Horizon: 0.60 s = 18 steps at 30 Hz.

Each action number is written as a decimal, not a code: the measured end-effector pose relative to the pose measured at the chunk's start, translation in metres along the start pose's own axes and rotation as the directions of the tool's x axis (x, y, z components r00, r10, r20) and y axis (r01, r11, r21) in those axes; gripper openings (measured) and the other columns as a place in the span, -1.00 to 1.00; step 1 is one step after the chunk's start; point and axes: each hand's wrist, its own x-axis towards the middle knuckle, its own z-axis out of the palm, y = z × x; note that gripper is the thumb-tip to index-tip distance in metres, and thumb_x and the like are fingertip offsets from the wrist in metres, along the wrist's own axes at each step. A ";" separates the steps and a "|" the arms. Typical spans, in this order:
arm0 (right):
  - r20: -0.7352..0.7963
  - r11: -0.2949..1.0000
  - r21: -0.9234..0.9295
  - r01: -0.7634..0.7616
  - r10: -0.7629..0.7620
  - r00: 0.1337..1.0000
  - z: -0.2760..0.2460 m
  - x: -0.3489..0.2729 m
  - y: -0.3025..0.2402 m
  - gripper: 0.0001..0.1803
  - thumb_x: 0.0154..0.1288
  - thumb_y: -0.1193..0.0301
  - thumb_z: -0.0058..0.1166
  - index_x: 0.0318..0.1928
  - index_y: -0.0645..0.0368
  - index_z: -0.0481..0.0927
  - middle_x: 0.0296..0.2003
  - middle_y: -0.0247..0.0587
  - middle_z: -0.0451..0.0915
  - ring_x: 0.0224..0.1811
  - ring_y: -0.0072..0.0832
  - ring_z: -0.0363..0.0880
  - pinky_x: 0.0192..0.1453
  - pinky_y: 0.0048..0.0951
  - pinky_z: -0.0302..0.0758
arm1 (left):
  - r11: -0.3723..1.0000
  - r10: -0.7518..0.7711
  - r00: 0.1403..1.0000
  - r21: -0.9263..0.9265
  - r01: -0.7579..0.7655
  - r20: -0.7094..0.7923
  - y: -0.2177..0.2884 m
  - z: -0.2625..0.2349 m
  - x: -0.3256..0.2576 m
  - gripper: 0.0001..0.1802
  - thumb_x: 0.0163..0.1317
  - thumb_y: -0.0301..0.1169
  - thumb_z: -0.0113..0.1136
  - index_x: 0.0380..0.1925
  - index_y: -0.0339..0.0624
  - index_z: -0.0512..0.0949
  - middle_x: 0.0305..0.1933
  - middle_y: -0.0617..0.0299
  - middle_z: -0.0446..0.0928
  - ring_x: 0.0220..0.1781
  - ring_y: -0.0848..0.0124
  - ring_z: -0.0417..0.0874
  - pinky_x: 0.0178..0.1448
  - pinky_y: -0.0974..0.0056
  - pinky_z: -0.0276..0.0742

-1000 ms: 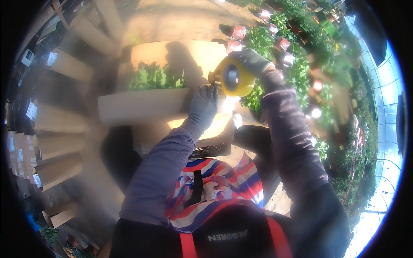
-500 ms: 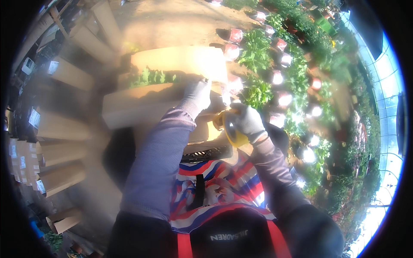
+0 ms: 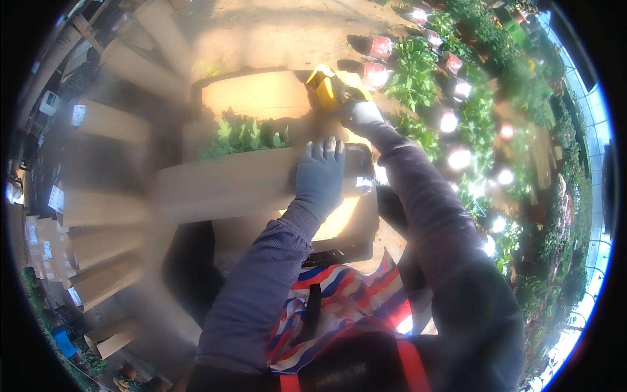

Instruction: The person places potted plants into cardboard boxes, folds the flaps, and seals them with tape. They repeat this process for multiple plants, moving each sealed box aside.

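I count one long carton (image 3: 222, 186), with leafy greens (image 3: 248, 136) showing inside it. My left grip (image 3: 321, 175) lies flat on the carton, fingers extended, clasping nothing; my right grip (image 3: 359, 116) is closed around one yellow tape dispenser (image 3: 324, 91) — by the carton's far right corner. Left of the carton, at least three brown boxes (image 3: 98, 209) bear white labels (image 3: 56, 198) — too small to read.

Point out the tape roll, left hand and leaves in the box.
Tape roll (image 3: 324, 93), head view: its yellow part.
Left hand (image 3: 320, 175), head view: gloved back.
Boxed leaves (image 3: 245, 135), head view: clump's middle.
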 end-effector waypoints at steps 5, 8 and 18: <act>0.267 0.733 0.664 -0.145 -0.052 0.962 -0.037 -0.064 -0.005 -0.37 0.23 0.16 0.36 0.28 0.02 0.52 0.19 -0.04 0.55 0.21 -0.21 0.58 0.29 -0.26 0.50 | 0.991 -0.091 0.993 -0.103 0.083 -0.075 0.002 0.004 0.008 0.11 -0.08 0.09 0.46 0.44 -0.16 0.23 0.44 0.05 0.33 0.43 0.20 0.37 0.53 0.05 0.17; 0.114 0.865 0.496 0.069 -0.144 0.983 -0.032 -0.127 -0.020 0.16 -0.06 0.13 0.58 0.48 0.22 0.18 0.44 0.15 0.18 0.52 -0.09 0.18 0.45 -0.19 0.35 | 0.995 -0.066 0.998 -0.082 0.065 -0.013 0.000 0.002 0.013 0.23 -0.26 0.11 0.56 0.42 -0.14 0.22 0.35 0.08 0.39 0.40 0.24 0.40 0.50 0.06 0.22; 0.390 0.641 0.600 -0.479 0.289 0.874 0.038 -0.169 -0.018 -0.44 0.47 0.37 -0.02 0.41 0.24 0.28 0.27 -0.01 0.44 0.28 -0.32 0.46 0.20 -0.50 0.49 | 0.987 0.034 0.996 -0.160 -0.020 0.083 -0.030 -0.004 0.029 0.13 -0.18 0.17 0.48 0.37 -0.21 0.32 0.32 -0.06 0.46 0.31 -0.01 0.49 0.37 -0.08 0.36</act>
